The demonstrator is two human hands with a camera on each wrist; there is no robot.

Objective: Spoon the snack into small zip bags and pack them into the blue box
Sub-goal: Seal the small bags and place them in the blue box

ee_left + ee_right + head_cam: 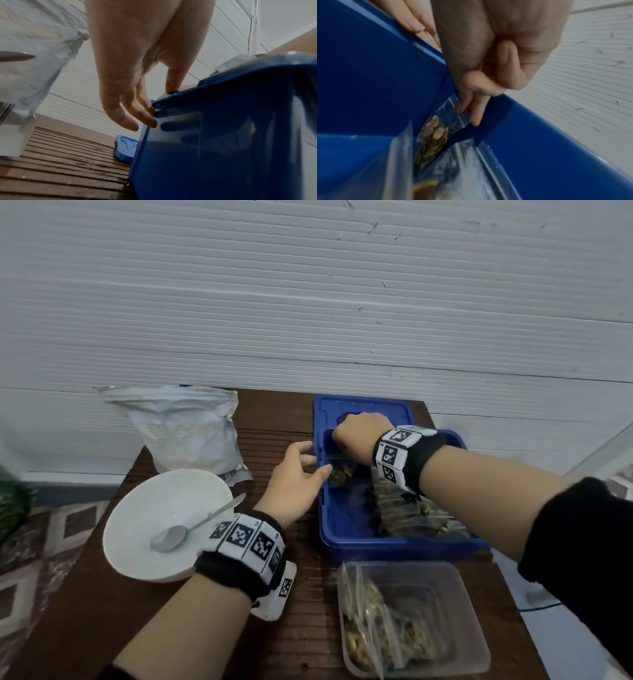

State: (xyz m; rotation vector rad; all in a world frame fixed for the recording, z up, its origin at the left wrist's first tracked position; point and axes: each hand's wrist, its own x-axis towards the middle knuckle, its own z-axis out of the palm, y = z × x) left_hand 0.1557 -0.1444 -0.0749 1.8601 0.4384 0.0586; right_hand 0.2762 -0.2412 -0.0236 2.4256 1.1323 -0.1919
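Note:
The blue box stands on the brown table, with several filled zip bags standing in a row along its right side. My right hand reaches into the box's far left corner and pinches the top of a small zip bag of snack, which hangs inside the box. My left hand rests on the box's left rim, fingers straight, thumb over the edge. A metal spoon lies in the white bowl.
A clear tub with several filled zip bags sits in front of the box. A silver snack pouch stands at the back left. The blue lid lies behind the box against the white wall. The table's edges are close on both sides.

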